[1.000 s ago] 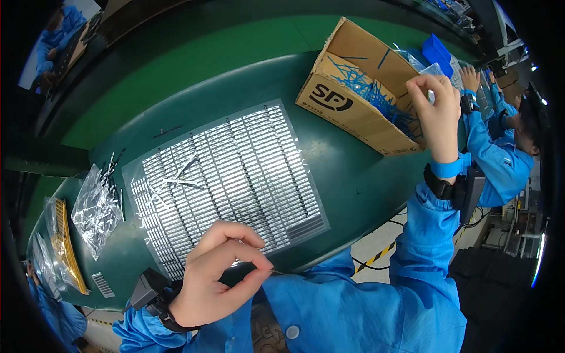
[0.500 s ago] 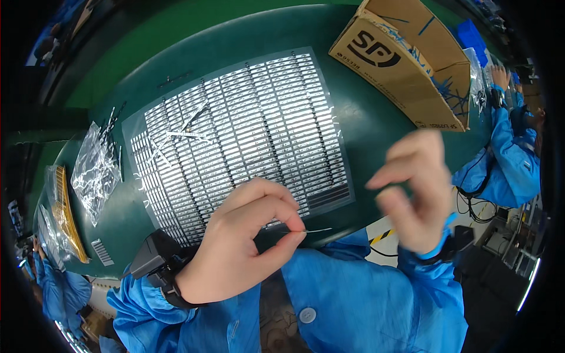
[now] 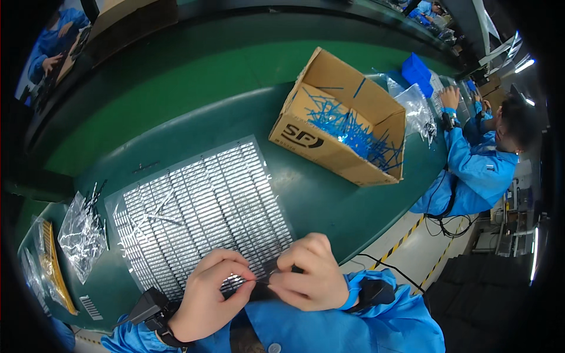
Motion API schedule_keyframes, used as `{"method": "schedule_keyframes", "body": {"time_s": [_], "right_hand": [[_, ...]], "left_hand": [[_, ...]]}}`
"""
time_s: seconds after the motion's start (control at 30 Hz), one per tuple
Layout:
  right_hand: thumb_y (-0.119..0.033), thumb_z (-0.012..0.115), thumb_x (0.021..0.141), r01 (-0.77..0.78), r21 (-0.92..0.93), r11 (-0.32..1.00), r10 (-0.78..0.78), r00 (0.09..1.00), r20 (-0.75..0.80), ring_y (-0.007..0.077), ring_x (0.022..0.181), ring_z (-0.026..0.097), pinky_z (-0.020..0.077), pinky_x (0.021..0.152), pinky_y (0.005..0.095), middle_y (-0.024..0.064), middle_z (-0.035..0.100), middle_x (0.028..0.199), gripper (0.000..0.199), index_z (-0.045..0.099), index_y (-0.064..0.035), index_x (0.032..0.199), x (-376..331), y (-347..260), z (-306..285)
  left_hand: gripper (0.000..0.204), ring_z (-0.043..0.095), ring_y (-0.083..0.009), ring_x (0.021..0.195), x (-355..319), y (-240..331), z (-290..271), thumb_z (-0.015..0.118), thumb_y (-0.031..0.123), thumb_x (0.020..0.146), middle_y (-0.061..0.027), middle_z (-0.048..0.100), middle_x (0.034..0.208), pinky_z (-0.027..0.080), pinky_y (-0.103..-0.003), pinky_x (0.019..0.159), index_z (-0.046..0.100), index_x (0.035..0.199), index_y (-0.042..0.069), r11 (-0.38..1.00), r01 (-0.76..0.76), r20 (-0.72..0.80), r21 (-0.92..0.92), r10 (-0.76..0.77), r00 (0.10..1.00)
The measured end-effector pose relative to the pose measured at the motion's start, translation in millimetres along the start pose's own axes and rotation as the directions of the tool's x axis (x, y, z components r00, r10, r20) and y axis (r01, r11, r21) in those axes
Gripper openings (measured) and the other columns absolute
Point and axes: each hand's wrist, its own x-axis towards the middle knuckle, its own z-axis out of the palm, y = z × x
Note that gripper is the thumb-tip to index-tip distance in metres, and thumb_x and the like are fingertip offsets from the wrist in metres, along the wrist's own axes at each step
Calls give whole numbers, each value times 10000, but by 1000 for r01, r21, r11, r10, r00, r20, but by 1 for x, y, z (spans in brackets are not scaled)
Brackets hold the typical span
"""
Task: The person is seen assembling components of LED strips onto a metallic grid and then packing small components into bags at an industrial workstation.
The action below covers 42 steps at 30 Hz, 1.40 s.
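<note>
Item one, as I see it from the head view: my left hand (image 3: pixel 209 291) and right hand (image 3: pixel 312 276) meet at the near edge of the green table (image 3: pixel 329 206), fingertips pinched together on a thin dark pin-like piece (image 3: pixel 263 283); both hands are closed on it, though the piece is too small for me to make out more. Item two: a flat silver slotted tray (image 3: pixel 200 206) lies just beyond my hands, its rows filled with small pieces, a few loose ones lying crosswise on its left part. Item three: a crumpled clear plastic bag (image 3: pixel 82 235) sits left of the tray, near the table's edge. Item four: an open cardboard box (image 3: pixel 329 147) with a tangle of thin blue strips (image 3: pixel 353 129) inside stands well apart, to the upper right. Item five: a co-worker in blue (image 3: pixel 477 170) at the far right, one hand on a blue bin (image 3: pixel 419 72).
</note>
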Motion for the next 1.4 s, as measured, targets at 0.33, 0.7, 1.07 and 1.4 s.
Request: {"method": "schedule_keyframes", "body": {"time_s": [0.33, 0.7, 1.07, 1.4], "right_hand": [[-44, 661, 751, -413, 240, 879, 474, 813, -337, 235, 842, 457, 376, 784, 327, 105, 516, 903, 65, 597, -44, 761, -16, 15, -14], [-27, 646, 764, -539, 176, 824, 565, 804, -184, 220, 932, 404, 333, 865, 326, 63, 495, 968, 62, 598, -62, 748, -38, 25, 4], [-50, 680, 744, -499, 23, 867, 495, 853, -166, 222, 907, 415, 339, 840, 323, 65, 510, 933, 60, 623, -67, 747, -32, 24, 13], [-61, 687, 746, -488, -10, 873, 479, 860, -178, 221, 906, 425, 345, 835, 325, 59, 522, 919, 60, 628, -70, 742, -31, 27, 14]], "left_hand": [[314, 599, -328, 1074, 9, -10, -19, 690, 15, 734, -176, 598, 1208, 477, -407, 891, 678, 1047, 40, 951, -224, 59, 214, 216, 975], [281, 620, -224, 1011, 16, -39, -7, 679, 123, 684, -80, 625, 1161, 518, -332, 808, 719, 962, 137, 515, -557, 304, 651, 496, 813], [262, 603, -179, 989, 17, -46, 1, 687, 140, 712, -32, 627, 1184, 503, -313, 796, 702, 967, 199, 471, -565, 306, 677, 518, 799], [256, 596, -175, 987, 19, -49, 2, 691, 146, 712, -23, 629, 1190, 501, -310, 789, 707, 962, 202, 468, -567, 290, 678, 538, 791]]}}
